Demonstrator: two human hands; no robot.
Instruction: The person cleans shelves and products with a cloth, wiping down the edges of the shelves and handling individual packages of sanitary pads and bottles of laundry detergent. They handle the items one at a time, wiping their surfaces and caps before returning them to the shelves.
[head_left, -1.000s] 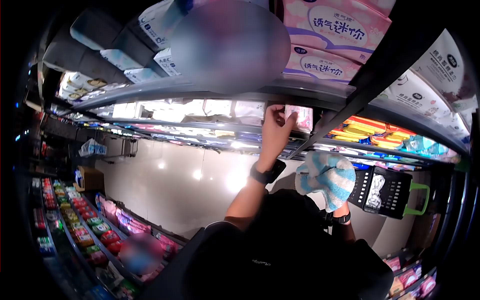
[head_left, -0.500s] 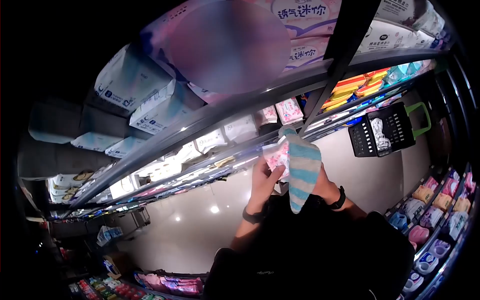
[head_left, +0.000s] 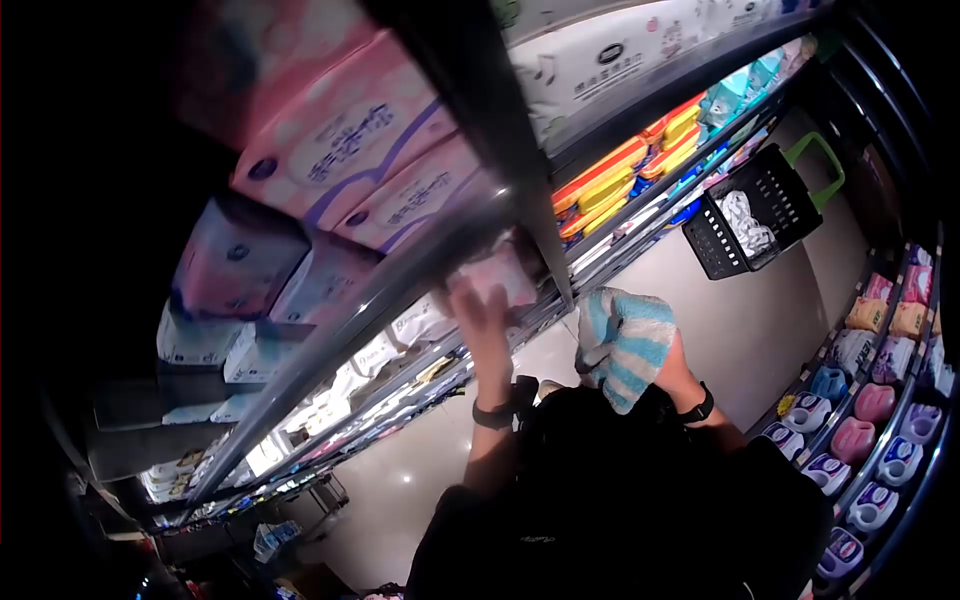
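My left hand (head_left: 482,312) reaches up to the shelf and is smeared by motion. Right at its fingers is a pink-and-white soft pack (head_left: 500,275), also blurred; whether the hand grips it or only touches it cannot be made out. A blue-and-white striped cloth (head_left: 640,345) hangs bunched in my right hand (head_left: 680,375), whose fingers are mostly hidden behind it. Dark bands circle both wrists.
Shelves of pink packs (head_left: 350,140) rise on the left, behind a metal shelf rail (head_left: 400,280). A black basket (head_left: 715,240) with a green handle and white items stands on the floor. Detergent bottles (head_left: 870,500) line the right shelf.
My left hand has moved from the cloth up to the shelf, with the pink-and-white pack now by its fingers there. The cloth is now bunched at my right hand. The view has shifted.
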